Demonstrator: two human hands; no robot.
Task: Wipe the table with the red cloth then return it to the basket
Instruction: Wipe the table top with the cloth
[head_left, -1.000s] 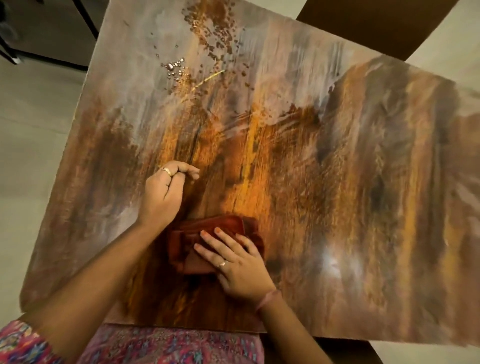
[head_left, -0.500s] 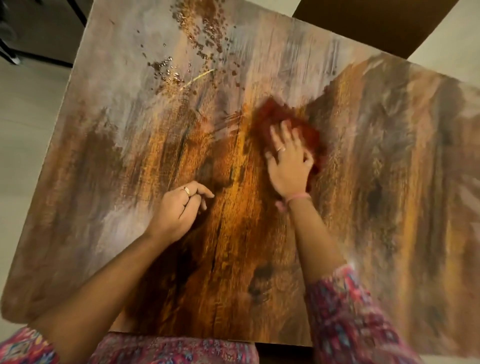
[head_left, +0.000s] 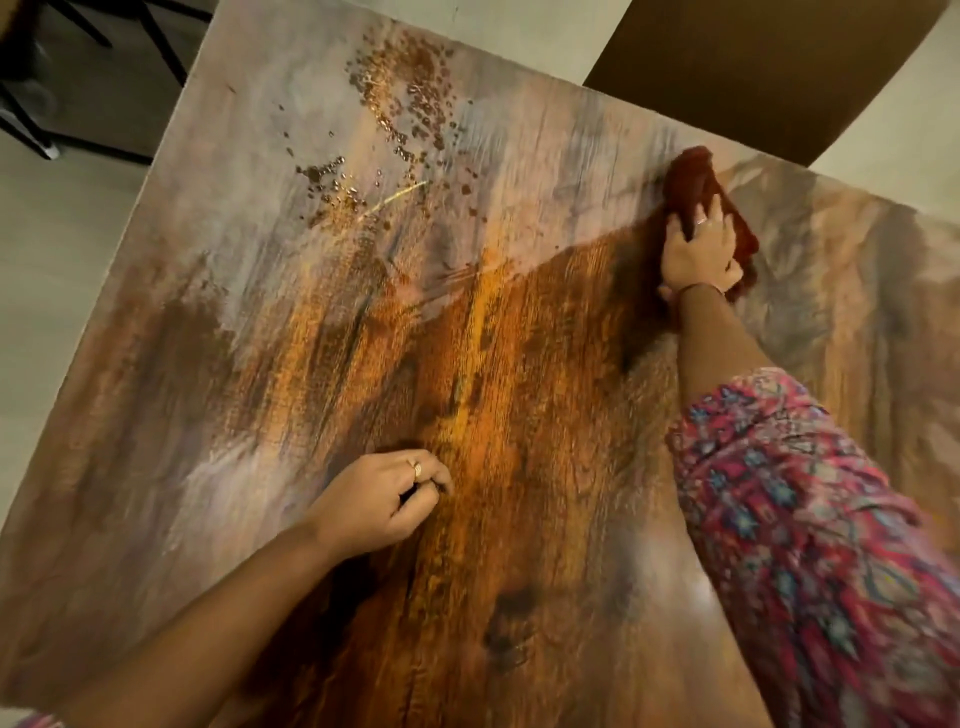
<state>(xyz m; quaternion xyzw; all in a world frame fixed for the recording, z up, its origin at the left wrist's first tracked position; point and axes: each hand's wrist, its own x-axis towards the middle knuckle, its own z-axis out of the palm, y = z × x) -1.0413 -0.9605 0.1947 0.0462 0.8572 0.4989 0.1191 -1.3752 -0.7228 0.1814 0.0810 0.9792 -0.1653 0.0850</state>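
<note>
The red cloth (head_left: 696, 182) lies bunched near the far edge of the streaked brown table (head_left: 260, 338). My right hand (head_left: 698, 249) presses down on it, fingers spread over the fabric, arm stretched far forward. My left hand (head_left: 379, 501) rests on the table nearer to me, fingers curled loosely with nothing in them. A patch of water droplets (head_left: 395, 130) sits on the far left part of the tabletop, left of the cloth. No basket is in view.
A dark brown chair or board (head_left: 779, 62) stands beyond the table's far edge. Black metal furniture legs (head_left: 78, 78) stand on the pale floor at the upper left. The table's left edge runs diagonally past bare floor tiles.
My right hand has pushed the cloth from the near middle of the table up and to the right, to the far edge. My left hand stayed resting on the table.
</note>
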